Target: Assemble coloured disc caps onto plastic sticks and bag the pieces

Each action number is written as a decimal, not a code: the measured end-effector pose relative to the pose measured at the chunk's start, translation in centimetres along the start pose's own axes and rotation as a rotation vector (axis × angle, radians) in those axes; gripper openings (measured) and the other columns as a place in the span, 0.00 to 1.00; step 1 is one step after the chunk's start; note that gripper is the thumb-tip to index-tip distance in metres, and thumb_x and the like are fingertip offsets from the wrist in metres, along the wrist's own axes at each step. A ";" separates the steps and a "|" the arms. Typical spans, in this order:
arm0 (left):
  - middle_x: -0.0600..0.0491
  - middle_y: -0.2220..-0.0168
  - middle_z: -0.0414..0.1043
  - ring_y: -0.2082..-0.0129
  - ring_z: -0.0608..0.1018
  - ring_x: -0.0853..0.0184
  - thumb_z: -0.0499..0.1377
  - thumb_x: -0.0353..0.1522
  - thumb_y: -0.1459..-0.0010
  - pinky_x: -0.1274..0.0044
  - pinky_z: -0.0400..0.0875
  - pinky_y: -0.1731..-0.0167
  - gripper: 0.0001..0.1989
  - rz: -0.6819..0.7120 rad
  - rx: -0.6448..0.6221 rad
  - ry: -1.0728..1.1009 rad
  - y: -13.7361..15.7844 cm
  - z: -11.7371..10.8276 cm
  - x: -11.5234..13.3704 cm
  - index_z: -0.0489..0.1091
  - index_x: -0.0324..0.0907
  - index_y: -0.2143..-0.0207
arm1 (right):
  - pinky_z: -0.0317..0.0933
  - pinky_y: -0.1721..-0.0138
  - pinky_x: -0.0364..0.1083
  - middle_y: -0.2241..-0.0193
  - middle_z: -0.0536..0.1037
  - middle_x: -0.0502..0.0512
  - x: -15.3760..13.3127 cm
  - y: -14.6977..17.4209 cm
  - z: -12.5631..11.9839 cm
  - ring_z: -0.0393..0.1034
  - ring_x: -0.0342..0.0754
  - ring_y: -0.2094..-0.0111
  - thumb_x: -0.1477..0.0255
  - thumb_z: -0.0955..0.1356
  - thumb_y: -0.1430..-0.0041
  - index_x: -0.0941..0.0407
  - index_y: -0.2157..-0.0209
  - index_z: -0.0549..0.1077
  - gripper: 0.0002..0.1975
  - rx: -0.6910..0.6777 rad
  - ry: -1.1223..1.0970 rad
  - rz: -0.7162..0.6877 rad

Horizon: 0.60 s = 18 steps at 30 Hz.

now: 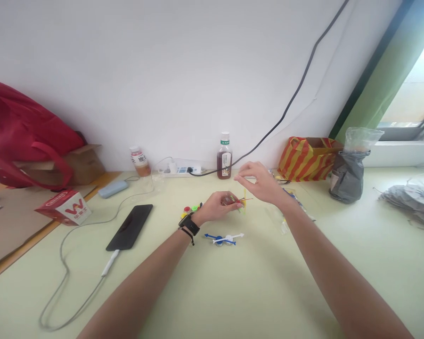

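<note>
My left hand (217, 207), with a black watch on its wrist, is closed around a small plastic toy piece (229, 200) with clear, red and green parts. A thin yellow strip (245, 202) stands at its right end. Above and to the right, my right hand (257, 181) hovers with thumb and fingers apart; nothing shows between them. On the table in front lie a blue arrow spinner (219, 240) and a white arrow spinner (229, 239), side by side and touching. Small red, green and yellow round pieces (187, 209) sit partly hidden behind my left wrist.
A dark bottle (224, 160) and a power strip (183, 170) stand by the wall, with a black cable. Left are a phone (130, 227) on a charging cord and a red-white box (65, 207). Plastic bags (293, 193) and a striped bag (300, 160) lie right.
</note>
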State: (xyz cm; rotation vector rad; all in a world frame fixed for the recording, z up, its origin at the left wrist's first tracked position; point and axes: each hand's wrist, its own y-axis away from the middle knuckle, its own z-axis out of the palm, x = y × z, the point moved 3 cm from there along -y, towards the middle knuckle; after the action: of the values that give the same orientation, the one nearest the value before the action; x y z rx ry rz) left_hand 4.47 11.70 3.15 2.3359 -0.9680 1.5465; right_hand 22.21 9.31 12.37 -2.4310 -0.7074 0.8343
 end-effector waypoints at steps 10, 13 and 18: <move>0.44 0.60 0.82 0.66 0.81 0.62 0.69 0.43 0.45 0.75 0.71 0.70 0.23 -0.083 -0.023 0.013 -0.1 -0.9 -2.2 0.75 0.39 0.53 | 0.63 0.56 0.50 0.62 0.78 0.56 -3.3 0.3 -1.2 0.69 0.52 0.58 0.68 0.67 0.33 0.54 0.63 0.77 0.07 0.012 -0.063 -0.045; 0.47 0.61 0.82 0.65 0.80 0.63 0.68 0.37 0.46 0.77 0.70 0.70 0.15 0.048 0.065 -0.091 -0.1 -1.6 -1.8 0.76 0.39 0.58 | 0.60 0.66 0.45 0.67 0.78 0.52 -4.6 0.8 -0.2 0.68 0.46 0.67 0.65 0.68 0.34 0.55 0.67 0.77 0.10 -0.378 -0.192 -0.038; 0.47 0.63 0.82 0.65 0.81 0.62 0.69 0.29 0.52 0.75 0.74 0.66 0.28 0.024 0.001 -0.036 0.0 -1.5 -2.9 0.72 0.38 0.47 | 0.56 0.71 0.43 0.62 0.79 0.53 -5.4 2.7 4.4 0.70 0.47 0.66 0.59 0.75 0.44 0.55 0.59 0.79 0.16 -0.862 -0.038 0.017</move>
State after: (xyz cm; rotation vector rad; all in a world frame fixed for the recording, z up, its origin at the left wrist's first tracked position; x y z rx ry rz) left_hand 2.58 13.61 1.24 2.3690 -1.0074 1.5186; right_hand 16.43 5.17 10.02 -3.1650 -1.2602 0.6574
